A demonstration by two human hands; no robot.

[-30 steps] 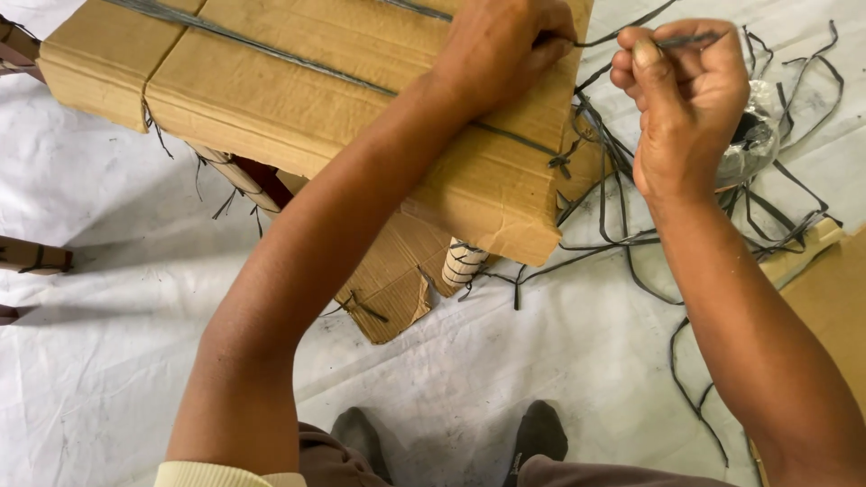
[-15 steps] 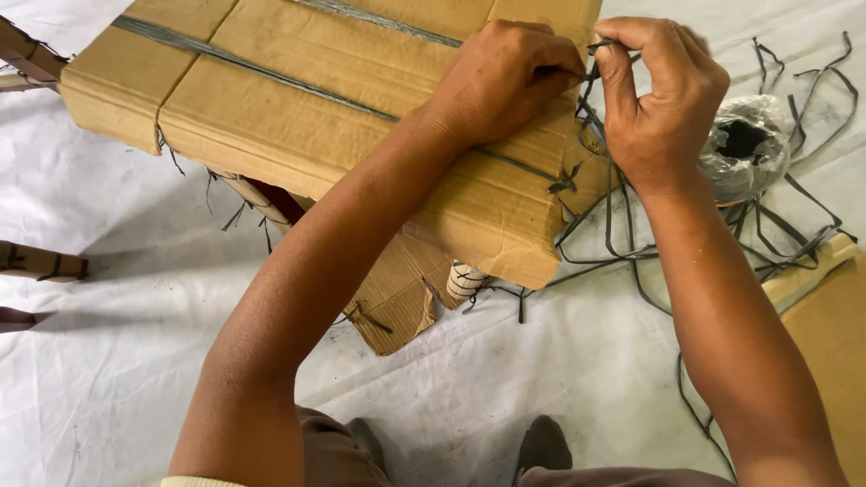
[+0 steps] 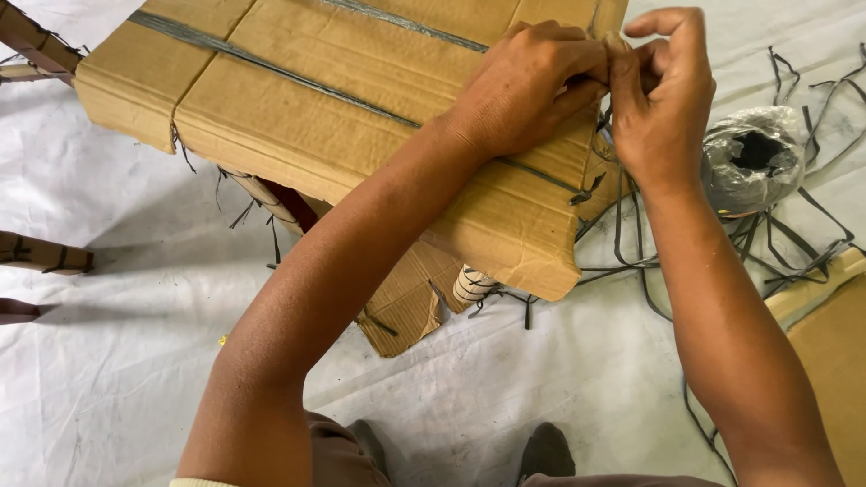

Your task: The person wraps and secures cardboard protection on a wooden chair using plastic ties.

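- The left hand (image 3: pixel 528 86) rests knuckles-up on the far right part of the cardboard-wrapped bundle (image 3: pixel 361 117), fingers curled tight and pinching a dark strap (image 3: pixel 271 68) at the bundle's edge.
- Its forearm runs in a long diagonal from the lower left of the view up across the cardboard, the wrist bent slightly down onto the surface.
- The right hand (image 3: pixel 663 99) meets it fingertip to fingertip — thumb and middle fingers closed on the same bit of strap, the index finger lifted and arched over the top.
- The right forearm comes up almost straight from the lower right corner, its wrist just off the bundle's right edge.
- The bundle sits on a white sheet (image 3: pixel 117 379), crossed by two dark straps; wrapped legs poke out beneath it.
- Just right of the hands lies a spool (image 3: pixel 753 158) wrapped in clear plastic — loose strap ends trail all around it on the sheet.
- A flat piece of cardboard (image 3: pixel 834 352) lies at the right edge.
- Two dark shoes (image 3: pixel 546 451) show at the bottom, between the arms.
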